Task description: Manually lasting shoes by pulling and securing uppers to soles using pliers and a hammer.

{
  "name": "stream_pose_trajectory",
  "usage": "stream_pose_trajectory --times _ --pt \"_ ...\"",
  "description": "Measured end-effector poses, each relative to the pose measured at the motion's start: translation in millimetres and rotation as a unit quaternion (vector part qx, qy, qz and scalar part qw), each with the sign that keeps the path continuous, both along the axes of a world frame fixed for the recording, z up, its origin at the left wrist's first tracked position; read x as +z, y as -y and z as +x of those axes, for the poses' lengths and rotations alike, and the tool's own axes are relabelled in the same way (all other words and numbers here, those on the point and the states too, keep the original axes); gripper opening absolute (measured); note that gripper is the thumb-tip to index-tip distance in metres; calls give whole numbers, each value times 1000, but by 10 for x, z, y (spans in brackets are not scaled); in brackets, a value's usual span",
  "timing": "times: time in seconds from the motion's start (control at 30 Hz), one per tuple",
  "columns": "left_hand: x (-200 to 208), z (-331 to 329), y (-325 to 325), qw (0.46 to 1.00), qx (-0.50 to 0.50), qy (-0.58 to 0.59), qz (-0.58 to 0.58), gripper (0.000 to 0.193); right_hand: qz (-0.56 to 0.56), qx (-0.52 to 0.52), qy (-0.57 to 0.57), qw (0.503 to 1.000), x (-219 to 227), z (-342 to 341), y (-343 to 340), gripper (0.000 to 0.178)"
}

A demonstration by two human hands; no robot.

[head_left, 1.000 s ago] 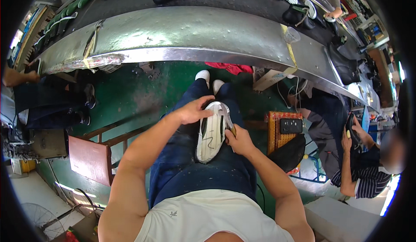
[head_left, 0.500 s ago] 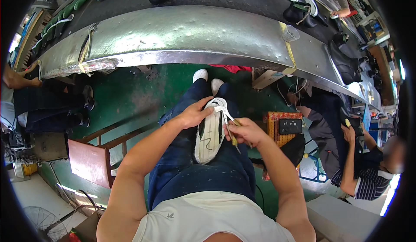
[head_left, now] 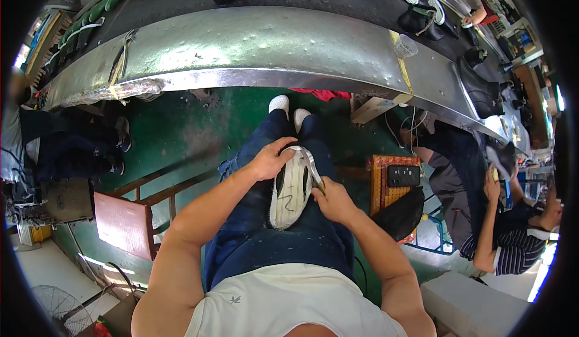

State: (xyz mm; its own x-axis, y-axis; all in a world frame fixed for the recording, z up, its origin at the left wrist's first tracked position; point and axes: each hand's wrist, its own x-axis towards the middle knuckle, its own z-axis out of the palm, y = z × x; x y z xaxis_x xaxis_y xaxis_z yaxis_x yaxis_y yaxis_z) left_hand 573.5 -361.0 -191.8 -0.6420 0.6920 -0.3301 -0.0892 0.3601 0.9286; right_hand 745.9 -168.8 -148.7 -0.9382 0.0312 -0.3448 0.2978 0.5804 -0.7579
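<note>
Unfinished shoe (head_left: 287, 203) lies bottom-up on the jeans (head_left: 265, 252). Left hand (head_left: 270, 161) grips its knee-side end; right hand (head_left: 335, 199) clasps metal pincers (head_left: 313, 171) above jeans' right leg. Shoe probably firm underneath, softer-sided, modest weight; hold by sides.

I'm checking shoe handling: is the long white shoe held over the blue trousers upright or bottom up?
Bottom up: the long white shoe shows its flat underside, marked with a dark squiggle.
</note>
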Motion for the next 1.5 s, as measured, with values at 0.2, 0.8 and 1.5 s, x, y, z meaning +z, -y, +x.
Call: stream_pose_trajectory --times 0.2,0.8,1.5 --pt "-63 72 89 994 -20 -105 33 44 58 -22 -112 992 -78 148 98 25" --pt "162 25 -20 985 48 165 10 55 -86 -72 60 992 768 -156 -74 29" --pt "107 1072 553 991 34 127 -23 103 49 174 10 983 600 603 -168 60"
